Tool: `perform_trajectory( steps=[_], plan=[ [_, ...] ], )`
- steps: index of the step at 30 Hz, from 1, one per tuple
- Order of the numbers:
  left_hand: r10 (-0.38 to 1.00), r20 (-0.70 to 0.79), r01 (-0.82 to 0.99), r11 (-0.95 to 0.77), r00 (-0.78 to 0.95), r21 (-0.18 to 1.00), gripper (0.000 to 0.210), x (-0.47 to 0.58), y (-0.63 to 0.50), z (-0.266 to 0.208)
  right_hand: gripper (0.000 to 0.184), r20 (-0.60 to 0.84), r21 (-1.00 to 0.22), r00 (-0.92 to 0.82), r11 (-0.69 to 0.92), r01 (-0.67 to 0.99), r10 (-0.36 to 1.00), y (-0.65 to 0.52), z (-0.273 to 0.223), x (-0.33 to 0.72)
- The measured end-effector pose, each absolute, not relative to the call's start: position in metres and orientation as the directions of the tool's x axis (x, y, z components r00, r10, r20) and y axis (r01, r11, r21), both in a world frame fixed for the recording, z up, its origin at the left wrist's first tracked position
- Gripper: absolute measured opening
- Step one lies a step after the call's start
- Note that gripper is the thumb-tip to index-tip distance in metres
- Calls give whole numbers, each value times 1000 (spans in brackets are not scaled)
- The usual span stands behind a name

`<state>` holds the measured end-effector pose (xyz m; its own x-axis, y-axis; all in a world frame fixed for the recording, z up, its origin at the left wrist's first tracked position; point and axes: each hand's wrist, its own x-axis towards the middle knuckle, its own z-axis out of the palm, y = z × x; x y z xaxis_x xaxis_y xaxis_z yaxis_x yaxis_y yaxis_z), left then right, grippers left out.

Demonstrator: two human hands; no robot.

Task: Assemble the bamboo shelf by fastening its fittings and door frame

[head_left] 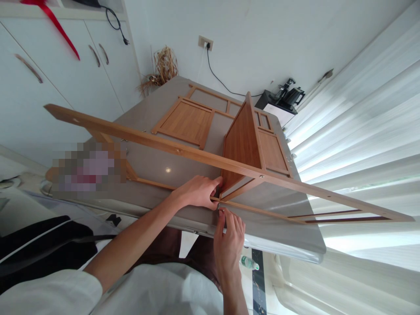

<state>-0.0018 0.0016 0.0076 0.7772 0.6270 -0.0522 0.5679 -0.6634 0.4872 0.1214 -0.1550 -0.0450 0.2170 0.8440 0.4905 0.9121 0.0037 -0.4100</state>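
A partly joined wooden frame (183, 152) stands on the table, with a long top rail running across the view and an upright panel (241, 131) set crosswise to it. My left hand (200, 191) is closed around the lower corner where the panel meets the thin bottom rail (256, 209). Just below that corner, my right hand (229, 227) pinches a small thin metal piece (218, 205) against the rail. Its exact kind is too small to make out. The fingertips of both hands are close together.
On the grey table (147, 159) lie a flat wooden panel (185, 121) and further framed wooden parts (274, 151). A black kettle (293, 97) stands on a cabinet behind. Dried plants (166, 61) are at the far corner. A bottle (249, 262) lies on the floor. A blurred patch covers the left.
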Motion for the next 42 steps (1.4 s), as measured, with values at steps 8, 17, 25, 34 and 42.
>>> perform_trajectory(
  steps=[8, 17, 25, 34, 42],
  plan=[
    [622, -32, 555, -674, 783, 487, 40, -2, 2, 6, 18, 504, -394, 202, 15, 919, 840, -155, -44, 121],
    [622, -62, 568, -666, 781, 484, 40, -2, 3, 8, 20, 499, -365, 172, 26, 931, 849, -154, -44, 122],
    [625, -55, 567, -664, 779, 487, 42, -2, 2, 7, 22, 454, -454, 226, 6, 891, 862, -155, -43, 121],
    [627, -42, 559, -661, 778, 501, 41, -2, 2, 6, 23, 391, -614, 321, -15, 789, 862, -153, -42, 123],
    [628, -29, 551, -659, 778, 513, 39, -2, 2, 4, 20, 370, -660, 360, -31, 751, 857, -155, -40, 123]
  ],
)
